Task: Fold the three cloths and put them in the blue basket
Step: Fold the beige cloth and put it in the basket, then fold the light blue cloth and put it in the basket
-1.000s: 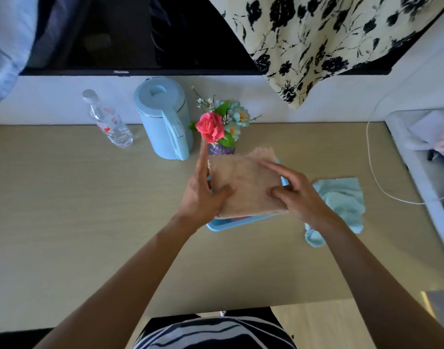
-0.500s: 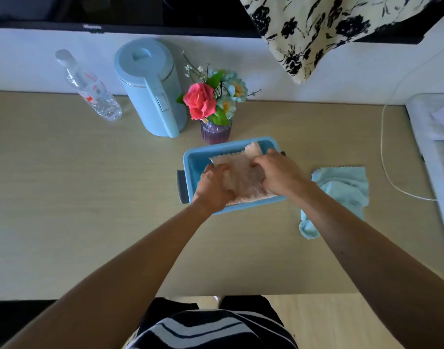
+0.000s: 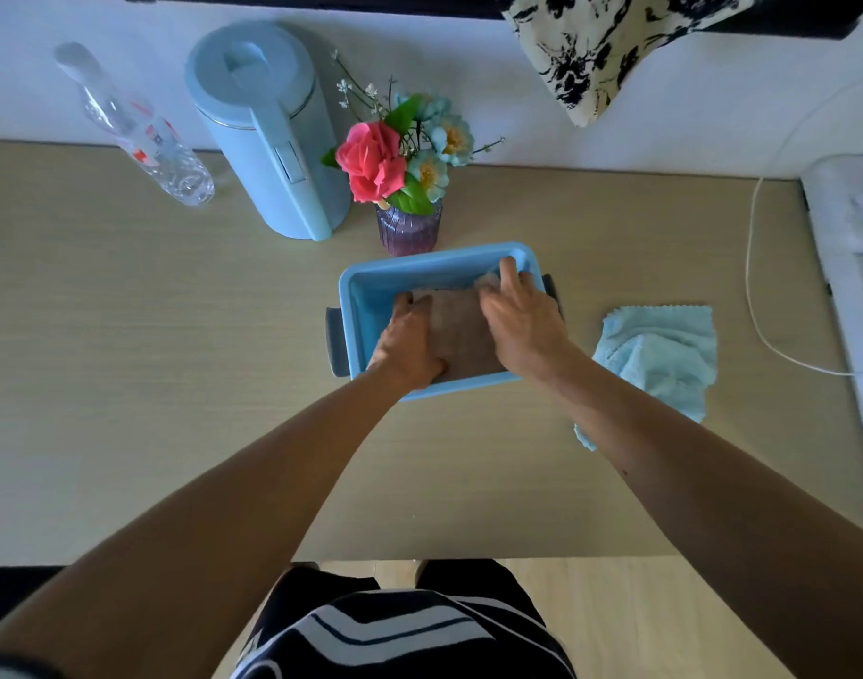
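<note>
Curled over one edge of the tan cloth (image 3: 461,330), the left hand (image 3: 410,343) grips it, thumb on top; the right hand (image 3: 522,321) presses its other end with fairly straight fingers. That cloth sits inside the blue basket (image 3: 419,262) at centre frame. Right of the basket, a light blue cloth (image 3: 660,350) lies crumpled on the table (image 3: 175,384). A vase (image 3: 409,227) stands just above the basket.

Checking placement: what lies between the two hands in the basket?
The folded tan cloth, inside the blue basket, lies between the left hand and right hand; head view.
</note>
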